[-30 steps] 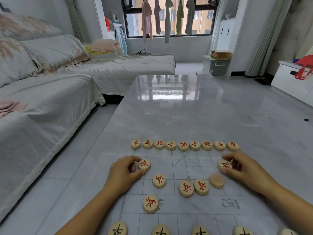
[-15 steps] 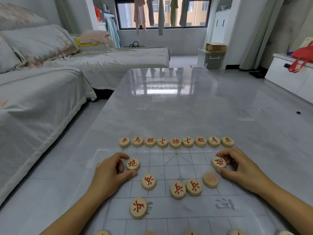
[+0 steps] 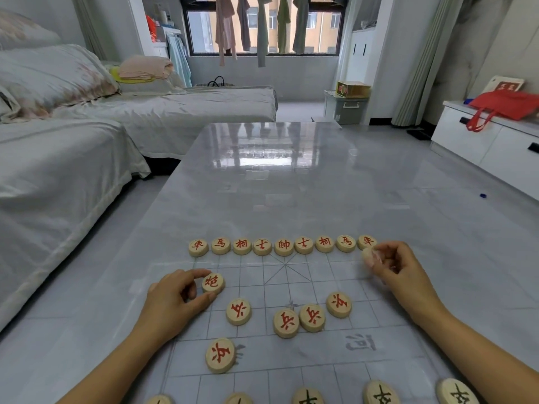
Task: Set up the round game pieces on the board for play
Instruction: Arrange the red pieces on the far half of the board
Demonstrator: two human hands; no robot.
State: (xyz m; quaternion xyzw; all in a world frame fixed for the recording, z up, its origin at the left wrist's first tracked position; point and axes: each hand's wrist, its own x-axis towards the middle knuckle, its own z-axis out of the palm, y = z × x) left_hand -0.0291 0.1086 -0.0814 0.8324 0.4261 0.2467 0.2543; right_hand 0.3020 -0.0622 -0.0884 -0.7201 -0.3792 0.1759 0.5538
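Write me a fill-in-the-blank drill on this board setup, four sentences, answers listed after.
1. The far row holds ____ round pieces with red characters.
2. The left hand grips a cannon piece that rests on the ____.
3. The right hand holds a blurred piece just beside the row's ____ end.
4. The pieces along the near edge carry ____ characters.

Answers: nine; board; right; black

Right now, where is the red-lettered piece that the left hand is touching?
In the head view it sits left of centre on the board, at the fingers of the left hand, below the far row of nine pieces: the cannon piece.
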